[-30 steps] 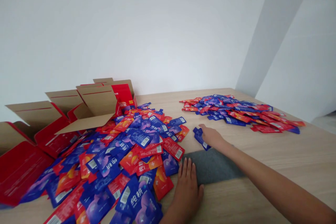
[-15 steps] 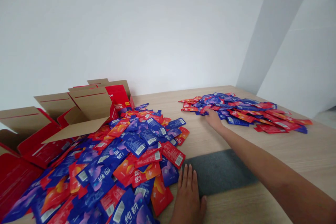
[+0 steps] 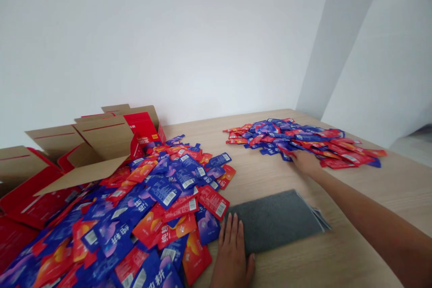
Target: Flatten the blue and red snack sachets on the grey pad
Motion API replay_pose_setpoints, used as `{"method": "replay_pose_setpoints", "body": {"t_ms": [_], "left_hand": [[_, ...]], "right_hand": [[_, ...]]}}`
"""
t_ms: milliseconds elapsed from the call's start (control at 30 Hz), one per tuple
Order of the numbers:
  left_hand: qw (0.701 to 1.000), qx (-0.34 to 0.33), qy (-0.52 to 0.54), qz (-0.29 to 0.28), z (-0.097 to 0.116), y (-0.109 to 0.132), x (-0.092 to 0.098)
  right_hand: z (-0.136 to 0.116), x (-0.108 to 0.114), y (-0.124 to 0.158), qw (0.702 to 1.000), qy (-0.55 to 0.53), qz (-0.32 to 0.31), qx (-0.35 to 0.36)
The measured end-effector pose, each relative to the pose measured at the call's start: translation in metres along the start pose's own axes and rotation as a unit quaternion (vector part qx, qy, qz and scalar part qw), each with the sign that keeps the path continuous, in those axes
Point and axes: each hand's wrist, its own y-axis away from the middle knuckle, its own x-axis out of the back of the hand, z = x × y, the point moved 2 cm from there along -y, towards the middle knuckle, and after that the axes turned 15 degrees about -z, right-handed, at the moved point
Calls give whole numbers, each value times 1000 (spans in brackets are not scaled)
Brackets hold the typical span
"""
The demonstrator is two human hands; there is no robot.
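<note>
My left hand [image 3: 232, 252] lies flat with its fingers stretched out, at the left end of a dark grey flat rectangle [image 3: 275, 220]. That grey piece shows thin, separated layers at its right end; its material is unclear. Just left of my fingers spreads a large heap of red and blue sachets [image 3: 165, 191]. Farther off, my right hand [image 3: 305, 163] reaches to the near edge of a second sachet pile [image 3: 286, 136]. Its fingertips touch or nearly touch the sachets there. Blur and angle hide whether they grip one.
Several open red cardboard boxes [image 3: 101, 137] with raised brown flaps stand at the left, behind and beside the large heap. The light wooden table [image 3: 199, 130] ends at a white wall [image 3: 209, 45]. A grey strip [image 3: 340, 40] runs up the wall at the right.
My right hand has moved right along the near edge of the far pile. The grey piece's right end now shows separate layers. My left hand stays at its left end; the view has shifted slightly.
</note>
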Motion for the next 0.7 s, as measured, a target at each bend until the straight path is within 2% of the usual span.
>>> {"method": "replay_pose_setpoints", "body": {"t_ms": [167, 267, 367, 433, 533, 633, 700], "left_hand": [[1000, 13, 17, -3, 4, 5, 11], [1000, 15, 22, 4, 6, 6, 15], [1000, 9, 26, 10, 8, 6, 17], [999, 5, 28, 16, 8, 5, 17], [999, -4, 25, 28, 8, 4, 16], [999, -6, 19, 42, 7, 3, 13], [999, -4, 13, 51, 7, 3, 12]], "right_hand": [[-39, -16, 46, 995, -91, -21, 37], [-67, -39, 92, 982, -148, -55, 100], [-93, -67, 139, 958, -202, -84, 187], [-108, -82, 167, 960, -158, -69, 222], [-126, -99, 196, 961, -23, -38, 272], [-133, -110, 207, 949, 78, -35, 304], [-124, -114, 205, 945, 118, -33, 304]]}}
